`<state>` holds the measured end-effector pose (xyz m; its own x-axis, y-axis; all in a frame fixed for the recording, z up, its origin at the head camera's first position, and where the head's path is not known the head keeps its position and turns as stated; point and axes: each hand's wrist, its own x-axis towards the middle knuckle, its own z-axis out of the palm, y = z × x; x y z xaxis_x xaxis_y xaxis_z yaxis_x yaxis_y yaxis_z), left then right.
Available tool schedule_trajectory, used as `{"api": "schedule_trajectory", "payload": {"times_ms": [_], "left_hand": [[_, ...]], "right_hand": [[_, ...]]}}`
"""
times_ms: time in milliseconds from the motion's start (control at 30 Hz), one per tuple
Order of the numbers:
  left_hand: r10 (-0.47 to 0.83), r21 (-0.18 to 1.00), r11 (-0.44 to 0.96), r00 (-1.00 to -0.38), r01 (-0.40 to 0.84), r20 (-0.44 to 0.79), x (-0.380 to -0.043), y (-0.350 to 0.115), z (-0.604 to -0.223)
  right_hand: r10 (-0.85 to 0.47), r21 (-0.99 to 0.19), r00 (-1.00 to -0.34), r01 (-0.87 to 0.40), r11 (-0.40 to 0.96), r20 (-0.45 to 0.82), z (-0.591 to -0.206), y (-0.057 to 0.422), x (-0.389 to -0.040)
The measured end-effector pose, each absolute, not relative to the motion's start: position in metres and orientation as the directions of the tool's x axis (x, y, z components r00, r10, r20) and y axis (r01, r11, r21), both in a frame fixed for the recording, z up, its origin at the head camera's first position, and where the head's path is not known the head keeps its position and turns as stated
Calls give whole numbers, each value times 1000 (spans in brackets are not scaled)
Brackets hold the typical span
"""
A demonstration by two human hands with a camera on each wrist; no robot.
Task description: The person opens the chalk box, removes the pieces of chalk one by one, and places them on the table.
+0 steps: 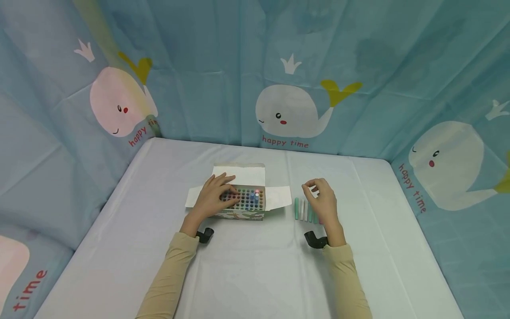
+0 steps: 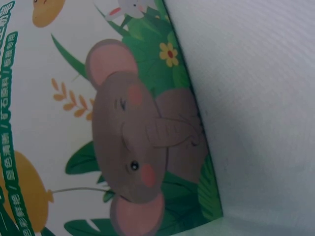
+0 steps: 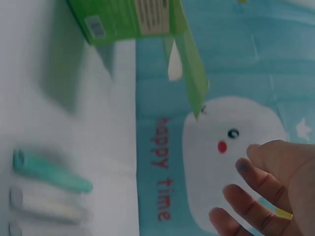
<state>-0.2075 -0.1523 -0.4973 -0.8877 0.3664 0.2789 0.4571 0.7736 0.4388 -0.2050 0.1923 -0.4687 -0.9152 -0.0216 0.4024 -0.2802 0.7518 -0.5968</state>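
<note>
An open chalk box [image 1: 243,215] stands on the table in the head view, packed with upright chalk sticks of several colours. A pink-tipped and a white-tipped stick rise higher than the rest near its right end. My left hand [image 1: 213,197] rests over the box's left part, fingers spread, thumb and index finger over the chalk tops; whether they touch any stick is unclear. To the right, my right hand [image 1: 323,199] hovers above a row of loose chalk sticks [image 1: 302,210]. Its fingers [image 3: 268,182] bend loosely with nothing between them. A green chalk stick [image 3: 51,172] lies nearest the box.
White flaps, including the right one [image 1: 278,197], fold outward from the box. Elephant artwork [image 2: 133,132] covers its front side. A white cloth [image 1: 247,274] covers the table. Behind it hangs a blue curtain [image 1: 207,102] with whale prints. Black wrist-worn devices [image 1: 316,240] sit below both hands.
</note>
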Motion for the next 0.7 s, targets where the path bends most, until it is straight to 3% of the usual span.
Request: {"api": "schedule_trajectory", "payload": {"times_ms": [300,700], "left_hand": [[366,435,771,-882,466,297,-206,-152,-497],[360,431,775,-884,462,299,-206,-151,-496]], "right_hand": [[-219,-521,-838,-493,696,500,-467,146,-208],[-401,-374,-753,-625,686,522,-479,94,-208]]}}
